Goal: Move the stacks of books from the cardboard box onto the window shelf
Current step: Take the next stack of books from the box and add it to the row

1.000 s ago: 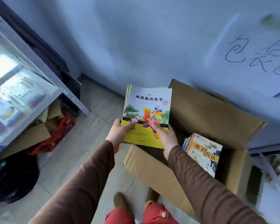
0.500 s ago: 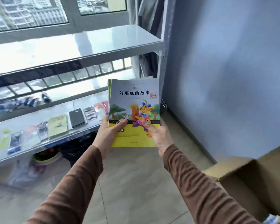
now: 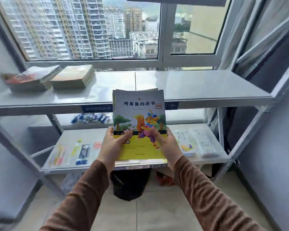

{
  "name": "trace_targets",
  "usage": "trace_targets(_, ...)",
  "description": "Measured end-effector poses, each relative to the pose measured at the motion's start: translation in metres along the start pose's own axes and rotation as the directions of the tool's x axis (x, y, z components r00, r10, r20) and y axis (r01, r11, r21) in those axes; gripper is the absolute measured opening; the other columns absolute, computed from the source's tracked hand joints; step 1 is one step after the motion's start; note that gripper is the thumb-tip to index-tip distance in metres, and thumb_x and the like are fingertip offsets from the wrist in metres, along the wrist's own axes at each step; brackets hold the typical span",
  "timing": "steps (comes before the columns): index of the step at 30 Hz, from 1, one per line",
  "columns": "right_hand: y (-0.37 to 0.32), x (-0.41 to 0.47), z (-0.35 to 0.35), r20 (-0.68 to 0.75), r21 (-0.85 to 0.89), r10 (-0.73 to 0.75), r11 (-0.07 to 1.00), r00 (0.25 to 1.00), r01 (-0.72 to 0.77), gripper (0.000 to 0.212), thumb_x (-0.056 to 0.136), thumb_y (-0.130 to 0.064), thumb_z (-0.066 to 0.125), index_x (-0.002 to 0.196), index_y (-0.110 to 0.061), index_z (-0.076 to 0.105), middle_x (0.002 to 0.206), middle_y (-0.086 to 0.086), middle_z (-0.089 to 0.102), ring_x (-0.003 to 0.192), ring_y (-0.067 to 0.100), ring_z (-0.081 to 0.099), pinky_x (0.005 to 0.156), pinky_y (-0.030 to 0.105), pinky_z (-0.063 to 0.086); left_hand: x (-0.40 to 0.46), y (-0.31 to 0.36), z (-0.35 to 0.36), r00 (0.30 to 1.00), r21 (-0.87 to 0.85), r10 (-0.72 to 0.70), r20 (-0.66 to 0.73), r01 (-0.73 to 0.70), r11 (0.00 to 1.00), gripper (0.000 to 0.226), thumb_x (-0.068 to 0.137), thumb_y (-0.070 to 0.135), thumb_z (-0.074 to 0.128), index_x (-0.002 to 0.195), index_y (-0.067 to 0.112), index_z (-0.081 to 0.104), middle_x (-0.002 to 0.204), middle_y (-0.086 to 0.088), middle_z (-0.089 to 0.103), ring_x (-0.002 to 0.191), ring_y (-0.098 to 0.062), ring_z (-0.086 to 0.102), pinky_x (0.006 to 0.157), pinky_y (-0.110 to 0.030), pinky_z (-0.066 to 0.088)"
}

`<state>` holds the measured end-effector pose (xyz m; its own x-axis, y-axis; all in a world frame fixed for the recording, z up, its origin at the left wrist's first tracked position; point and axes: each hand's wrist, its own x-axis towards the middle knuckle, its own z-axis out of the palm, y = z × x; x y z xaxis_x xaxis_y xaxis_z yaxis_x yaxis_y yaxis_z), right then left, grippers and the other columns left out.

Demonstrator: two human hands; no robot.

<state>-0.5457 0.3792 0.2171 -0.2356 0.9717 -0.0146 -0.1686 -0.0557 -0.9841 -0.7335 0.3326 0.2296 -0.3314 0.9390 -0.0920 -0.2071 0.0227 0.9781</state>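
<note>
I hold a stack of books [image 3: 138,110] with a yellow and grey fox cover in both hands, in front of the window shelf [image 3: 198,87]. My left hand [image 3: 113,145] grips its lower left corner, thumb on the cover. My right hand [image 3: 165,144] grips the lower right corner the same way. The stack hovers below the shelf's front edge, over the lower tier. Two other book stacks lie on the shelf's left end, one [image 3: 30,78] at the far left and one [image 3: 73,76] beside it. The cardboard box is out of view.
A lower shelf tier [image 3: 157,127] carries small packets and stationery. A black bag [image 3: 130,184] sits on the floor under it. Metal uprights [image 3: 250,134] frame the rack on the right; a window [image 3: 90,29] stands behind the top shelf.
My view has swung left from the box to face the window rack. The stack, still in both hands, now sits centred before the top shelf.
</note>
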Motion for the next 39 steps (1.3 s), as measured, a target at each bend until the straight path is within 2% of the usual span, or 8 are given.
trace_targets(4,-0.014,0.072,0.031,0.097,-0.019,-0.027,0.999,0.995,0.029,0.036,0.089,-0.044,0.068,0.112,-0.016,0.061,0.091,-0.006,0.078,0.076,0.006,0.068,0.061,0.014,0.052,0.061,0.024,-0.021,0.998,0.014,0.054,-0.042,-0.054,0.998,0.036,0.080,0.019,0.083,0.109,0.022,0.063,0.092,-0.001,0.080,0.071,-0.015,0.076,0.054,-0.031,0.059)
trace_targets(8,-0.029,0.148,0.059,0.134,-0.022,-0.002,1.000,0.991,0.005,0.044,0.091,-0.040,0.068,0.121,-0.009,0.059,0.112,0.015,0.074,0.105,0.036,0.068,0.092,0.053,0.054,0.117,0.049,-0.037,0.992,0.009,0.101,-0.070,-0.101,0.995,0.044,0.075,0.025,0.087,0.111,0.022,0.061,0.092,-0.001,0.080,0.073,-0.018,0.076,0.058,-0.034,0.061)
trace_targets(13,-0.049,0.217,0.092,0.193,-0.029,-0.148,0.987,0.970,0.156,0.045,0.094,-0.035,0.064,0.125,-0.004,0.055,0.106,0.022,0.072,0.082,0.025,0.068,0.067,0.030,0.055,0.182,0.078,-0.054,0.980,0.021,0.191,-0.051,-0.190,0.982,0.037,0.073,0.032,0.089,0.100,0.035,0.064,0.094,0.001,0.080,0.078,-0.023,0.077,0.061,-0.038,0.062)
trace_targets(20,-0.058,0.292,0.136,0.170,0.005,-0.255,0.966,0.952,0.257,0.050,0.093,-0.018,0.067,0.138,-0.012,0.046,0.123,0.013,0.068,0.111,0.028,0.067,0.098,0.044,0.053,0.278,0.115,-0.092,0.924,0.140,0.376,0.070,-0.383,0.913,0.037,0.084,0.011,0.080,0.108,0.028,0.059,0.106,-0.001,0.073,0.095,-0.018,0.071,0.077,-0.029,0.061)
trace_targets(26,-0.047,0.320,0.159,0.086,-0.052,-0.306,0.949,0.948,0.311,0.049,0.092,-0.022,0.067,0.136,-0.026,0.047,0.115,-0.002,0.072,0.107,0.018,0.070,0.090,0.033,0.057,0.328,0.110,-0.115,0.890,0.185,0.421,0.174,-0.449,0.874,0.051,0.085,0.003,0.078,0.117,0.025,0.045,0.111,-0.007,0.069,0.097,-0.019,0.071,0.075,-0.028,0.060)
trace_targets(30,-0.048,0.322,0.162,0.036,-0.099,-0.340,0.935,0.940,0.342,0.048,0.086,-0.040,0.071,0.129,-0.035,0.050,0.116,-0.003,0.072,0.108,0.018,0.070,0.090,0.032,0.057,0.338,0.111,-0.122,0.865,0.171,0.420,0.276,-0.474,0.864,0.075,0.087,0.010,0.078,0.137,0.046,0.036,0.111,0.009,0.072,0.100,-0.017,0.072,0.077,-0.031,0.062)
trace_targets(33,-0.047,0.321,0.162,0.014,-0.125,-0.341,0.932,0.940,0.340,0.059,0.083,-0.048,0.072,0.134,-0.030,0.048,0.118,-0.004,0.071,0.110,0.019,0.069,0.091,0.033,0.057,0.341,0.119,-0.125,0.817,0.156,0.487,0.309,-0.548,0.821,0.086,0.092,0.013,0.072,0.155,0.037,0.018,0.147,0.000,0.053,0.126,-0.023,0.062,0.098,-0.040,0.056)
trace_targets(39,-0.022,0.317,0.137,0.192,-0.357,-0.224,0.891,0.955,0.281,0.073,0.084,-0.042,0.075,0.144,-0.041,0.034,0.137,-0.018,0.058,0.130,0.007,0.054,0.107,0.030,0.047,0.342,0.088,-0.145,0.816,0.349,0.359,0.453,-0.533,0.771,0.081,0.094,0.022,0.068,0.150,0.046,0.014,0.128,0.042,0.056,0.123,0.013,0.055,0.092,-0.002,0.044)
